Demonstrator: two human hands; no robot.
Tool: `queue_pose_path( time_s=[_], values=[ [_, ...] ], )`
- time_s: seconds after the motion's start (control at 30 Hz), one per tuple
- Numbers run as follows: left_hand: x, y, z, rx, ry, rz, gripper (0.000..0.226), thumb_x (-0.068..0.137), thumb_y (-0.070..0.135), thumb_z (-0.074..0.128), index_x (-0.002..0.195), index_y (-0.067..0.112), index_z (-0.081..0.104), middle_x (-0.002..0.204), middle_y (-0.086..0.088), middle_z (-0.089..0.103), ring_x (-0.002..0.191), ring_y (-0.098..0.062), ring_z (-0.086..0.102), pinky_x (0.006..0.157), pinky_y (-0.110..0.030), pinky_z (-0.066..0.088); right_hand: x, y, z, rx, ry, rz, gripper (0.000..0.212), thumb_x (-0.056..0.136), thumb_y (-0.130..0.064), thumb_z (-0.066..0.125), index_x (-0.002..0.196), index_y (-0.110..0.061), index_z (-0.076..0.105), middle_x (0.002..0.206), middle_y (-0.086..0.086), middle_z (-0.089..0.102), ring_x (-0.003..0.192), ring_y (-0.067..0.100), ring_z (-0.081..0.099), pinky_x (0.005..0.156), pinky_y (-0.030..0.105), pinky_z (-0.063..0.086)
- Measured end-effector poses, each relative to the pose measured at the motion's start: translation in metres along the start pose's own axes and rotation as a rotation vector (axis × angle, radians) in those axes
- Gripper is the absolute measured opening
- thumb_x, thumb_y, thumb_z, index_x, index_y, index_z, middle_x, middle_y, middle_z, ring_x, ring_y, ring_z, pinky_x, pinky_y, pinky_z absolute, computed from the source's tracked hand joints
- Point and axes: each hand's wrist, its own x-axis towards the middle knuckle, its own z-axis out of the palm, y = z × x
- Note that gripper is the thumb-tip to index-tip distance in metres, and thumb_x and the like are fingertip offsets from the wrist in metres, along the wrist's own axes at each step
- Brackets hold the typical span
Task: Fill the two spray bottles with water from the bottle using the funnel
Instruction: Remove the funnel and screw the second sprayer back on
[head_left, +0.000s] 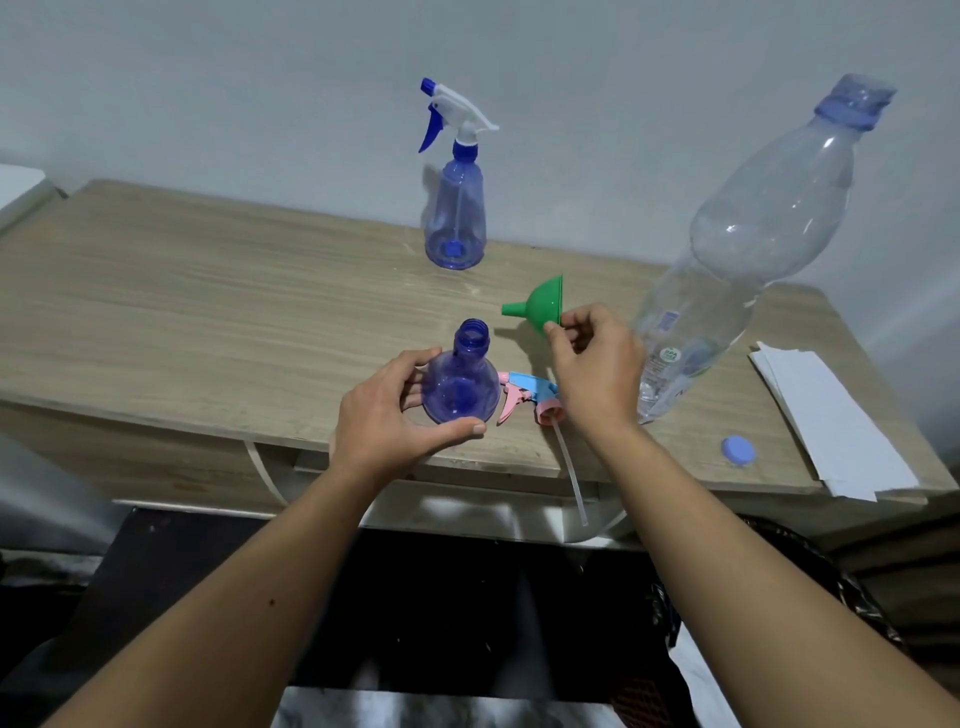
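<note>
An open blue spray bottle (460, 382) stands near the table's front edge, and my left hand (395, 415) grips its body. My right hand (592, 364) pinches the rim of a green funnel (540, 306), held on its side in the air just right of the open neck, spout pointing left. The bottle's pink and blue spray head (524, 397) with its tube lies on the table beside it. A second blue spray bottle (454, 208) with a white and blue spray head stands at the back. A large clear water bottle (737, 249), uncapped, stands at the right.
The wooden table (208, 291) meets a grey wall at the back. A blue bottle cap (738, 450) lies near the front right edge. A stack of white paper (826, 410) rests at the right end.
</note>
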Motion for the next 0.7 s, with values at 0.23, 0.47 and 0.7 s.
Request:
queue_pose_path(
  time_s=[0.23, 0.47, 0.7],
  values=[
    [0.003, -0.004, 0.001, -0.013, -0.004, 0.007, 0.106, 0.046, 0.078, 0.096, 0.139, 0.037, 0.064, 0.118, 0.016, 0.076, 0.105, 0.000, 0.074, 0.097, -0.035, 0.064, -0.005, 0.013, 0.015, -0.060, -0.055, 0.040, 0.006, 0.094, -0.017, 0.076, 0.097, -0.014, 0.072, 0.090, 0.002, 0.071, 0.082, 0.017, 0.065, 0.078, 0.035, 0.055],
    [0.005, -0.005, 0.000, -0.013, -0.007, 0.019, 0.105, 0.047, 0.076, 0.098, 0.138, 0.035, 0.065, 0.117, 0.015, 0.076, 0.105, 0.000, 0.074, 0.097, -0.034, 0.064, -0.006, 0.015, 0.020, -0.099, -0.051, 0.012, 0.011, 0.094, -0.015, 0.077, 0.104, -0.012, 0.073, 0.101, 0.004, 0.071, 0.090, 0.014, 0.063, 0.081, 0.026, 0.050],
    [0.005, -0.002, -0.001, -0.032, -0.004, 0.019, 0.101, 0.048, 0.069, 0.099, 0.136, 0.032, 0.067, 0.113, 0.015, 0.076, 0.102, 0.000, 0.074, 0.093, -0.026, 0.064, -0.014, 0.011, 0.010, -0.111, -0.055, -0.047, 0.024, 0.095, -0.016, 0.076, 0.118, -0.011, 0.070, 0.114, 0.004, 0.069, 0.103, 0.019, 0.064, 0.092, 0.040, 0.056]
  ],
)
